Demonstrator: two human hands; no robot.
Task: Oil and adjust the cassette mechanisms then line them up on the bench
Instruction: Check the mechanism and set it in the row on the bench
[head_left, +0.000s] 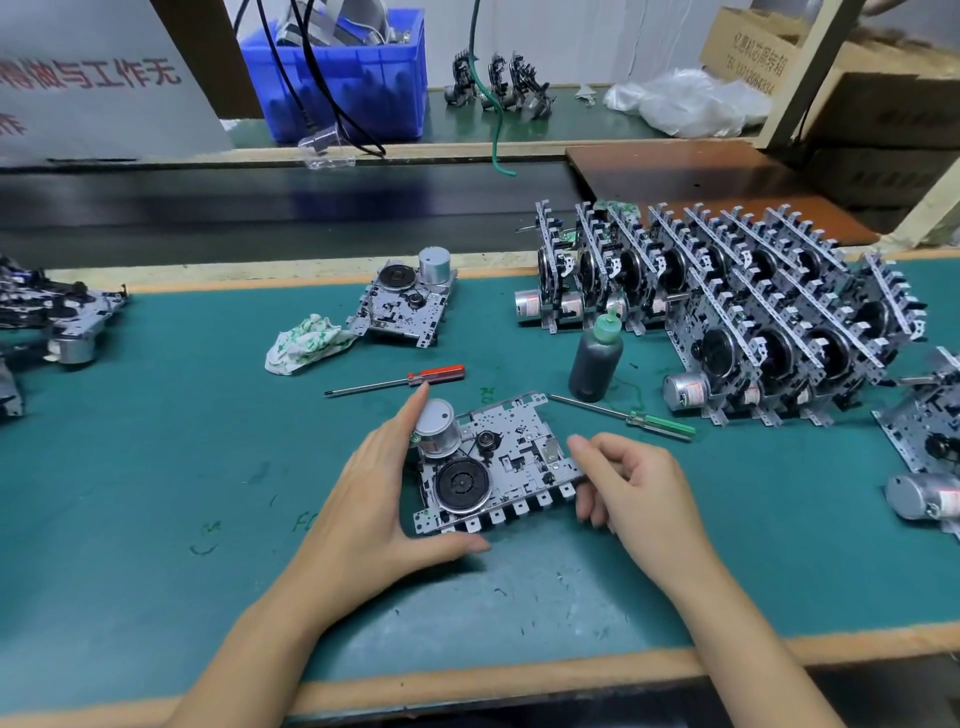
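Observation:
A cassette mechanism with a silver motor and a black flywheel lies flat on the green bench mat in front of me. My left hand holds its left side, index finger up along the motor and thumb under the front edge. My right hand grips its right edge with curled fingers. A dark oil bottle with a green cap stands just behind. Rows of upright mechanisms fill the right of the bench.
A red-handled screwdriver and a green-handled screwdriver lie behind the held unit. Another mechanism and a crumpled cloth sit further back. More mechanisms lie at the far left and far right. A blue bin stands beyond.

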